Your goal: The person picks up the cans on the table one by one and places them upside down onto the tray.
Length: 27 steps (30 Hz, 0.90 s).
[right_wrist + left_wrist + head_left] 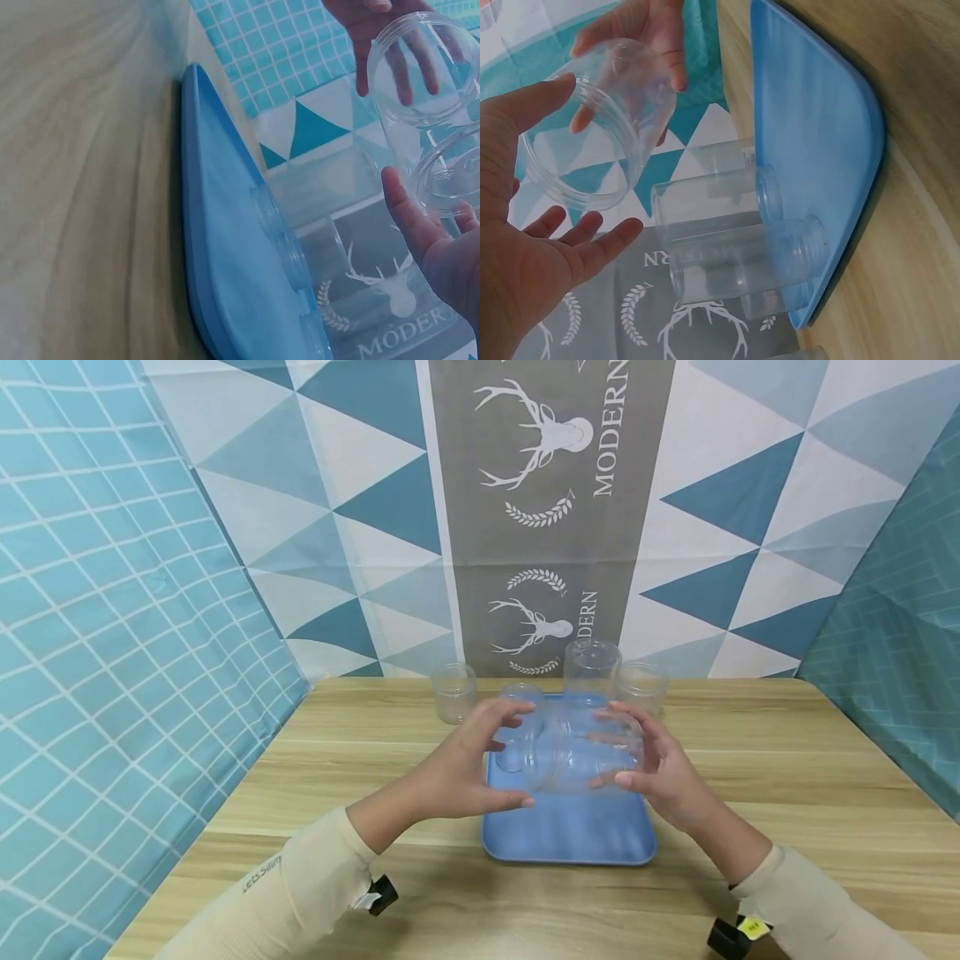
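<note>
A clear wide-mouthed jar (pixel 581 756) lies sideways in the air above the blue tray (pixel 570 839). My right hand (pixel 663 772) grips its base end, with fingers and thumb around the wall. The jar's open mouth faces my left hand (pixel 468 768). That hand's fingers and thumb are spread apart around the mouth. In the left wrist view, the left thumb (pixel 551 94) overlaps the threaded rim and the other fingers (pixel 604 251) extend below it. Through the clear wall, the right hand's fingers show in the left wrist view.
Clear containers stand on the tray, including one jar (pixel 742 259) and another beside it (pixel 705 202). Toward the back of the wooden table are a short clear jar (pixel 453 697) at left, a taller one (pixel 592 664) and another (pixel 642 681) at right. Patterned cloth hangs behind.
</note>
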Tool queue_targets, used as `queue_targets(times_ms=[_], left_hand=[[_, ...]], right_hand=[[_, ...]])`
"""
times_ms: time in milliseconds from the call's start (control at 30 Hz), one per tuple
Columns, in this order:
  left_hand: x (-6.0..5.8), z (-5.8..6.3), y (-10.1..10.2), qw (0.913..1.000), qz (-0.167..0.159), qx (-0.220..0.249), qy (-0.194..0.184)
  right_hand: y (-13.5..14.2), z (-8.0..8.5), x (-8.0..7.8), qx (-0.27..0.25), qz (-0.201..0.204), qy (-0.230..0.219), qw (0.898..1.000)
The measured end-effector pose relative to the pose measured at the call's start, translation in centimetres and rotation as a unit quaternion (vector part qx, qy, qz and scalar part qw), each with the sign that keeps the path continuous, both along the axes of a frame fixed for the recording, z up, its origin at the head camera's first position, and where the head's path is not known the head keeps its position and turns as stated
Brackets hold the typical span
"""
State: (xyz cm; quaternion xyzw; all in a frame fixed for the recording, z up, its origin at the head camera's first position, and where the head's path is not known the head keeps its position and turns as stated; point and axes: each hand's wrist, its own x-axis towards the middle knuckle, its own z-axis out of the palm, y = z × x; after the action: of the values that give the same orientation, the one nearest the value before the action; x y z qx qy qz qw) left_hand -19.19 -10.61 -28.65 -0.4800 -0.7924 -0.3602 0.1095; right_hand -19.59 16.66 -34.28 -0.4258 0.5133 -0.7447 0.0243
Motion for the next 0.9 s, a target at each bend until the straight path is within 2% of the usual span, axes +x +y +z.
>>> queue_targets(times_ms=[233,367,533,667,767,900], left_hand=[[-0.1,-0.6,-0.3,0.9999,-0.006,-0.005,0.014],[-0.2,-0.9,-0.4,0.9999,-0.003,-0.005,0.013],[-0.3,-1.7,-0.4,0.9999,0.011,-0.004,0.008],[-0.5,-2.4,-0.5,0.9993,0.035,-0.014,-0.005],[-0.6,-2.8,-0.7,0.9978,0.056,-0.025,-0.027],[-0.9,-3.3,-0.7,0.9948,0.083,-0.033,-0.048]], right_hand=[[0.9,0.5,-0.3,0.029,-0.041,0.009,0.999],[1.6,1.0,-0.3,0.074,-0.096,0.011,0.993],[2.6,1.8,-0.6,0.148,-0.176,0.014,0.973],[3.4,2.1,-1.0,0.199,-0.224,0.039,0.953],[4.0,2.2,-1.2,0.228,-0.244,0.054,0.941],[4.5,2.4,-1.5,0.244,-0.249,0.063,0.935]])
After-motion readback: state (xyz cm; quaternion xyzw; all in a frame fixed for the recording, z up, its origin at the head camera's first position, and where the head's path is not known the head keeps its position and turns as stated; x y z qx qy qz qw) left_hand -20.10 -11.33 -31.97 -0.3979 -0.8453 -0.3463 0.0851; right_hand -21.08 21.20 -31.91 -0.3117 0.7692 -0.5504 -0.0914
